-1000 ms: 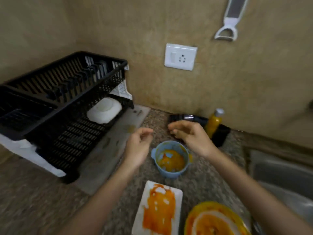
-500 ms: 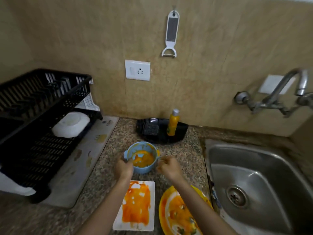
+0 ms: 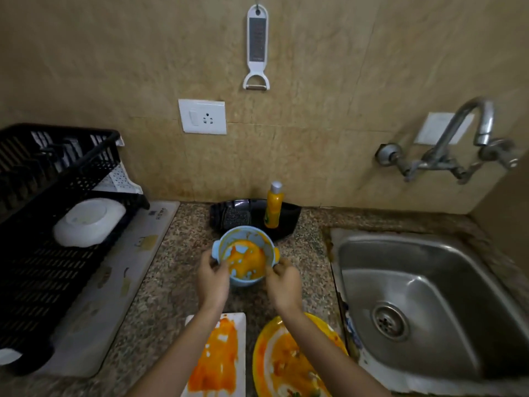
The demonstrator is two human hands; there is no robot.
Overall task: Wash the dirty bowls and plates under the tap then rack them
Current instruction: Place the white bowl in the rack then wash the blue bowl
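A small blue bowl (image 3: 245, 255) smeared with orange sauce is tilted toward me above the speckled counter. My left hand (image 3: 212, 279) grips its left side and my right hand (image 3: 283, 283) grips its right side. Nearer to me lie a white rectangular plate (image 3: 219, 356) and a round yellow plate (image 3: 289, 362), both coated in orange sauce. The steel sink (image 3: 423, 308) is to the right, with the tap (image 3: 463, 133) on the wall above it. At the left stands a black dish rack (image 3: 43, 253) holding a white dish (image 3: 88, 222).
A black tray (image 3: 286, 219) at the back wall carries a yellow soap bottle (image 3: 274, 206) and a scrubber (image 3: 236, 217). A grey mat (image 3: 114, 282) lies under the rack. A wall socket (image 3: 202, 116) and a hanging peeler (image 3: 256, 47) are above.
Both hands came down onto the blue bowl, took hold of its sides and tipped it toward me. The view swung right, bringing the sink and tap into sight.
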